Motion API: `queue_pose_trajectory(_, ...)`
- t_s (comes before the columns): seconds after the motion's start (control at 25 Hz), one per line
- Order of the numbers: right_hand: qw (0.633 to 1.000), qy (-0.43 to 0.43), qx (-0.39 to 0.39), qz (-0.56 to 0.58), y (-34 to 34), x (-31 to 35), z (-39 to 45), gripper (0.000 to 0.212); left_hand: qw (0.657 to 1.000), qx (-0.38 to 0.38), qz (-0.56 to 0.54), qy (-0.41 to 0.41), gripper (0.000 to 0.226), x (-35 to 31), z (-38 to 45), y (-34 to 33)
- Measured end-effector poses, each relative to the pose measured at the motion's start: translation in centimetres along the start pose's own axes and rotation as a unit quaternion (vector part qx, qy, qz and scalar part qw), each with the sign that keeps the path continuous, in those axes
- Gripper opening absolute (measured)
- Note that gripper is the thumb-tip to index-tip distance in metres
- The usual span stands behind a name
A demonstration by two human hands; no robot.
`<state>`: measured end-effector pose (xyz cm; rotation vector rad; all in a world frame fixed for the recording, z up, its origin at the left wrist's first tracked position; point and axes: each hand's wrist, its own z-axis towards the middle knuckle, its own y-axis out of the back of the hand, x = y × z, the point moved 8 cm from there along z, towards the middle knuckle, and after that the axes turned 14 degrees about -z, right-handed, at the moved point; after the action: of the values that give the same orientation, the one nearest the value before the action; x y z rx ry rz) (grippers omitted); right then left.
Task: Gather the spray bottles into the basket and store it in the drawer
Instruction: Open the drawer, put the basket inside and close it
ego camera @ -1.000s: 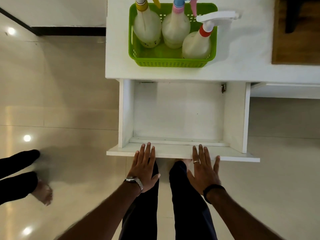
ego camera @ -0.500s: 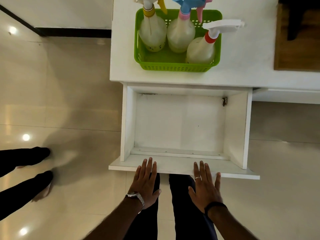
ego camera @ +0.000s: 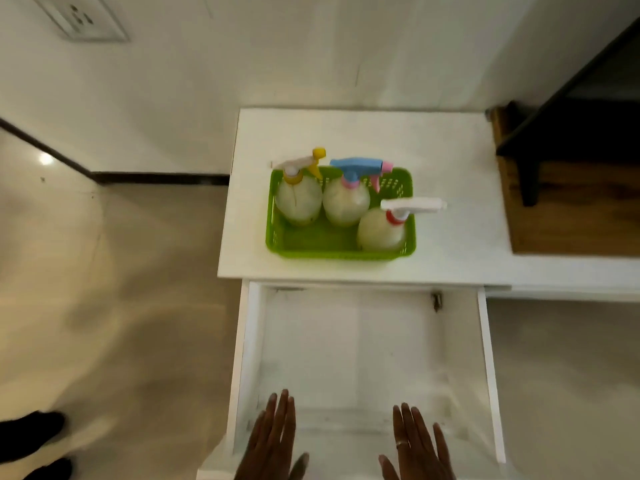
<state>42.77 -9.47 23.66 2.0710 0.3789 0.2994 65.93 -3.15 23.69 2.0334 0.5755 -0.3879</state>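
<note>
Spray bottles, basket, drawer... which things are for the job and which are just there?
For the job:
- three spray bottles
- green basket
- open drawer
- left hand
- right hand

Just there:
- wall socket
- wooden board
- black shoes

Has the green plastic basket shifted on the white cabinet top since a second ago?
No. The green plastic basket sits near the white cabinet top's front edge as before; only the camera moved.

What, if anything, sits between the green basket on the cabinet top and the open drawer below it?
Nothing visible does. The green basket with its three spray bottles stands on the cabinet top right behind the drawer, which is pulled out and looks bare inside. The left hand and right hand are at its front edge.
</note>
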Motion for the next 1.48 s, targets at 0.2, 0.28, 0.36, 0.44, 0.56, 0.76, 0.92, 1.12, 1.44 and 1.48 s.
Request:
queue_pose_trajectory(0.2,0.998,-0.040,-0.038,-0.021,10.2,-4.0,12.4,0.070,0.964,-0.227,-0.128,0.048,0.082,2.5,10.6,14.7)
queue_pose_trajectory(0.28,0.995,-0.070,-0.074,0.018,15.5,-6.0,17.4,0.065,0.934,-0.295,-0.184,0.080,0.074,3.8,14.1,20.0)
queue_pose_trajectory(0.36,0.982,-0.113,-0.122,0.091,20.2,-7.5,21.2,0.058,0.911,-0.307,-0.254,0.101,0.065,4.9,17.6,23.6)
queue_pose_trajectory(0.44,0.958,-0.157,-0.141,0.196,22.6,-8.5,23.8,0.050,0.878,-0.254,-0.380,0.143,0.057,5.9,20.8,24.4)
queue_pose_trajectory(0.56,0.901,-0.216,-0.072,0.369,21.6,-8.5,25.9,0.036,0.847,-0.148,-0.473,0.190,0.040,5.7,23.8,22.9)
queue_pose_trajectory(0.76,0.879,-0.236,-0.028,0.412,18.7,-7.0,26.5,0.042,0.823,-0.180,-0.512,0.168,0.042,5.3,23.9,22.2)
queue_pose_trajectory(0.92,0.870,-0.247,-0.035,0.426,18.7,-7.2,26.7,0.043,0.830,-0.180,-0.501,0.164,0.044,5.1,24.2,22.3)
queue_pose_trajectory(1.12,0.865,-0.248,-0.054,0.432,18.3,-7.0,26.3,0.044,0.840,-0.192,-0.476,0.176,0.045,5.3,24.1,22.4)
queue_pose_trajectory(1.44,0.850,-0.235,-0.077,0.465,14.2,-6.0,19.1,0.028,0.802,-0.179,-0.543,0.174,0.043,5.2,16.9,17.1)
queue_pose_trajectory(1.48,0.841,-0.234,-0.079,0.480,13.5,-5.6,17.9,0.023,0.793,-0.181,-0.554,0.178,0.043,5.0,15.5,16.3)
